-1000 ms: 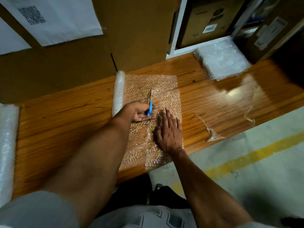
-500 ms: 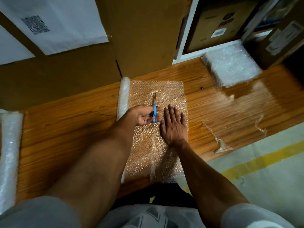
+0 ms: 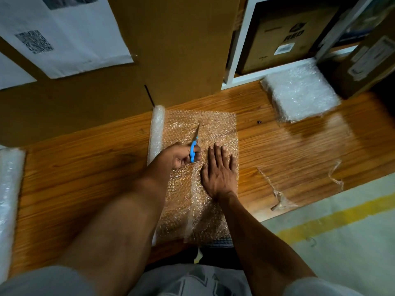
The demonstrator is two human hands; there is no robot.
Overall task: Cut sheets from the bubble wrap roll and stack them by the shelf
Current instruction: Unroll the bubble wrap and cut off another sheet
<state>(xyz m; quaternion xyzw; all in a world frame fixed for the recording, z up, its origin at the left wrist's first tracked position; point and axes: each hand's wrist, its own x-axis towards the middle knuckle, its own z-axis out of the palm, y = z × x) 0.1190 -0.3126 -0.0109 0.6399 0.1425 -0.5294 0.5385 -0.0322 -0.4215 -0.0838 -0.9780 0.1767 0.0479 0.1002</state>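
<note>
At the far left edge of the wooden table (image 3: 85,178) lies a second roll of bubble wrap (image 3: 9,199), running along the table's side. Behind it a large cardboard box (image 3: 171,50) stands against the back of the table, with white printed sheets (image 3: 64,35) taped to the cardboard beside it.

Near the middle, the bubble wrap roll (image 3: 157,129) lies just in front of the box, and its loose sheet (image 3: 215,129) is spread flat to the right across the wood, reaching the near edge of the table. The left hand (image 3: 178,157) has its fingers curled through the blue handles of the scissors (image 3: 194,148), gripping them. The blades point away from the person and lie on the sheet, partway along it. A cut line runs from the near edge up to the scissors.

Just beside the scissors, the right hand (image 3: 220,169) lies flat on the sheet, fingers straight and slightly spread, pressing the wrap down on the right side of the cut.

Further right, thin plastic scraps (image 3: 277,197) lie on the wood near the table's edge. At the back right, a stack of cut sheets (image 3: 299,92) sits on the table, touching the base of the white shelf (image 3: 245,39), which holds cardboard boxes. Below the table's right corner is a grey floor (image 3: 342,253) with a yellow stripe.
</note>
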